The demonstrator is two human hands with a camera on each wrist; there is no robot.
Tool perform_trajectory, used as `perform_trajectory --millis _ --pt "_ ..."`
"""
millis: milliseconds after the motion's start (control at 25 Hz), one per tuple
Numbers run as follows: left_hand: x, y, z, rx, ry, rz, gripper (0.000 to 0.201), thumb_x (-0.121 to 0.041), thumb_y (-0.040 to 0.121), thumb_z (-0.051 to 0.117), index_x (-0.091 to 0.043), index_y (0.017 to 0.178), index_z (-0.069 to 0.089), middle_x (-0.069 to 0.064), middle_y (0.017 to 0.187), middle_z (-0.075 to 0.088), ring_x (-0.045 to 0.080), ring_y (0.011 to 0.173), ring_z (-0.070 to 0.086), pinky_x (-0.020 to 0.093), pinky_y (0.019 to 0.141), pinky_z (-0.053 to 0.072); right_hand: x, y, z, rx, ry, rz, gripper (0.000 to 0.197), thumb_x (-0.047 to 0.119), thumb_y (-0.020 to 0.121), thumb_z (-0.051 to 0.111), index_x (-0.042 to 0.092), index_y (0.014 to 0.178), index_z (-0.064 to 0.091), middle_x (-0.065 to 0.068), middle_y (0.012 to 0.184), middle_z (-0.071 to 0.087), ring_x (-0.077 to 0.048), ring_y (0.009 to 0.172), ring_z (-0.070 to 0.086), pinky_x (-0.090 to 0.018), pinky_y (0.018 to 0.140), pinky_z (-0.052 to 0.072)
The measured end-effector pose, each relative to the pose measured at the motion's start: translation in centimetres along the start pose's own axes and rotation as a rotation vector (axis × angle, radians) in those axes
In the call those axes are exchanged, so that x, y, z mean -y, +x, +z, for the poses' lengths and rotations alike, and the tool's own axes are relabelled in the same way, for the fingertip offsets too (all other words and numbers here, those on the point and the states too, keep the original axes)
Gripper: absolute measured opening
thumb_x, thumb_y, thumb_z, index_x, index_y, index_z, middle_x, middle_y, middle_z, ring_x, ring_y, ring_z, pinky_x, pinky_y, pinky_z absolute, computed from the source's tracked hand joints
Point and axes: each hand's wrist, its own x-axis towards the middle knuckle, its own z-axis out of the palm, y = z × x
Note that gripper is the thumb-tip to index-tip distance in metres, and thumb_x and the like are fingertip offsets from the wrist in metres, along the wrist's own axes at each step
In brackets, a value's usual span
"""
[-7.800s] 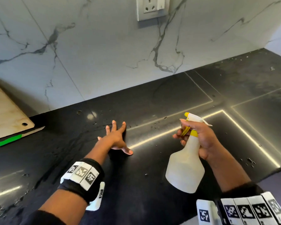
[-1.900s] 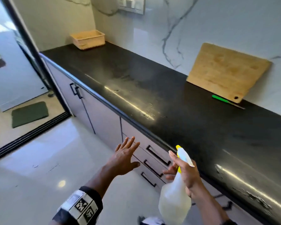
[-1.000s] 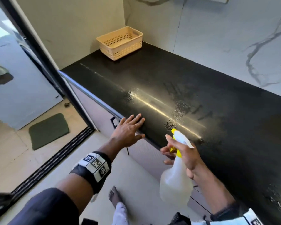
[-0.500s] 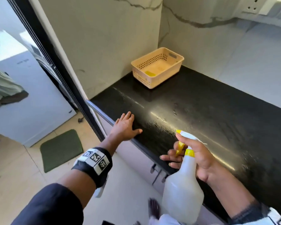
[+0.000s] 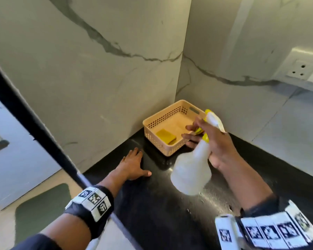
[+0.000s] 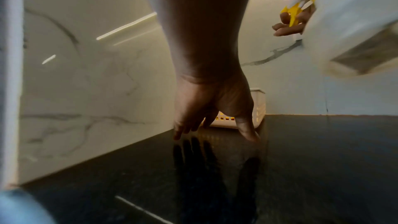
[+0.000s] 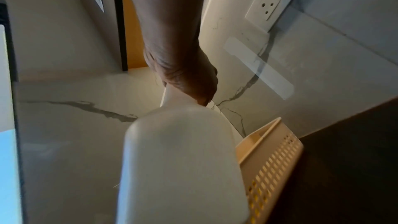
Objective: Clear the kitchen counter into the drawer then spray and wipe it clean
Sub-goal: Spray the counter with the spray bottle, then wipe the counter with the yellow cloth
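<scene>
My right hand [image 5: 213, 143] grips a white spray bottle [image 5: 192, 170] with a yellow trigger by its neck, held tilted above the black counter [image 5: 170, 213] just in front of a beige perforated basket [image 5: 163, 141]. A yellow sponge [image 5: 165, 136] lies inside the basket. My left hand [image 5: 134, 166] rests flat on the counter, fingers spread, to the left of the basket near the side wall. In the left wrist view the left hand's fingertips [image 6: 178, 134] touch the glossy counter [image 6: 301, 159] and the basket [image 6: 258, 108] shows behind them. The bottle's body [image 7: 183, 168] fills the right wrist view beside the basket [image 7: 271, 159].
The basket stands in the corner where two marble walls meet. A socket plate [image 5: 302, 69] is on the back wall at the right. A black door frame [image 5: 34, 134] runs along the counter's left end; the floor and a green mat [image 5: 42, 208] lie below. Spray droplets glisten on the counter.
I have moved left along the counter to its corner end. The bottle has gone from over the counter's front edge to right by the basket; my left hand now lies further in on the counter.
</scene>
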Motion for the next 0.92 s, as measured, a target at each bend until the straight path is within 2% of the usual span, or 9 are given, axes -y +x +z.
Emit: perform_trajectory --millis 120,240,400,480,560,680,760,840,920 --pt "-1.3 1.7 0.3 0.126 0.006 -0.02 0.133 -0.07 0.069 0.069 -0.015 0.152 -0.02 0.01 0.158 -0.028 0.031 0.145 -0.026 0.058 0.116 -0.011 2.9 6.4 1.8 -0.158 0.029 -0.168 0.025 0.029 0.088 0.072 0.009 0.098 0.062 -0.006 0.083 0.071 -0.022 0.072 0.069 -0.032 0.062 0.056" --pt "-1.3 2.2 0.3 0.233 -0.004 -0.013 0.137 -0.07 0.071 0.068 -0.018 0.144 -0.035 0.011 0.147 -0.046 0.034 0.134 -0.043 0.06 0.106 -0.024 4.0 12.8 2.9 -0.251 -0.084 -0.36 0.043 0.041 0.086 0.072 0.008 0.111 0.058 -0.007 0.093 0.069 -0.021 0.078 0.067 -0.038 0.071 0.058" --pt "-1.1 2.5 -0.1 0.326 -0.017 -0.004 0.14 -0.068 0.07 0.07 -0.019 0.14 -0.041 0.012 0.14 -0.053 0.036 0.13 -0.047 0.063 0.105 -0.024 1.3 19.2 3.5 -0.27 -0.488 -0.502 0.018 0.046 0.091 0.065 0.031 0.091 0.056 -0.001 0.089 0.065 -0.025 0.086 0.066 -0.048 0.082 0.057" --pt "-1.0 2.8 -0.3 0.352 -0.019 0.005 0.14 -0.069 0.07 0.07 -0.02 0.138 -0.043 0.011 0.136 -0.055 0.037 0.128 -0.047 0.063 0.105 -0.024 0.0 21.1 3.2 -0.308 -0.543 -0.521 0.019 0.043 0.091 0.065 0.026 0.095 0.057 0.004 0.088 0.063 -0.017 0.082 0.063 -0.044 0.081 0.056" --pt "-0.9 2.9 -0.2 0.381 -0.019 0.002 0.14 -0.069 0.07 0.07 -0.021 0.137 -0.044 0.009 0.132 -0.057 0.036 0.128 -0.048 0.063 0.104 -0.024 -1.4 22.9 2.6 -0.322 -0.596 -0.525 0.032 0.044 0.09 0.067 0.018 0.105 0.058 0.004 0.091 0.062 -0.013 0.082 0.059 -0.041 0.079 0.053" --pt "-0.8 3.2 -0.3 0.39 -0.021 0.015 0.141 -0.068 0.069 0.07 -0.022 0.136 -0.045 0.01 0.134 -0.057 0.037 0.127 -0.048 0.064 0.104 -0.024 -2.0 24.1 1.6 -0.318 -0.625 -0.466 0.051 0.046 0.085 0.071 0.015 0.121 0.053 0.001 0.103 0.06 -0.02 0.094 0.059 -0.049 0.087 0.054" --pt "-0.8 3.2 -0.2 0.398 -0.02 0.008 0.141 -0.068 0.069 0.07 -0.022 0.136 -0.045 0.011 0.136 -0.056 0.037 0.128 -0.048 0.065 0.105 -0.023 -2.1 24.0 1.0 -0.348 -0.646 -0.351 0.076 0.04 0.079 0.079 0.015 0.138 0.038 -0.001 0.119 0.055 -0.025 0.11 0.056 -0.051 0.096 0.05" --pt "-0.9 3.2 -0.2 0.398 -0.007 0.004 0.141 -0.069 0.069 0.07 -0.021 0.136 -0.045 0.012 0.137 -0.056 0.038 0.128 -0.048 0.065 0.106 -0.023 -2.8 22.1 0.6 -0.515 -0.693 -0.273 0.094 0.031 0.075 0.084 0.012 0.146 0.025 -0.012 0.143 0.039 -0.034 0.127 0.046 -0.045 0.105 0.044" --pt "-1.0 3.3 -0.2 0.405 -0.004 -0.006 0.141 -0.069 0.07 0.069 -0.021 0.136 -0.045 0.013 0.137 -0.055 0.038 0.128 -0.047 0.066 0.106 -0.022 -4.7 18.7 1.3 -0.644 -0.768 -0.317 0.078 0.022 0.076 0.083 0.011 0.137 0.036 -0.013 0.141 0.04 -0.032 0.124 0.048 -0.036 0.094 0.045"
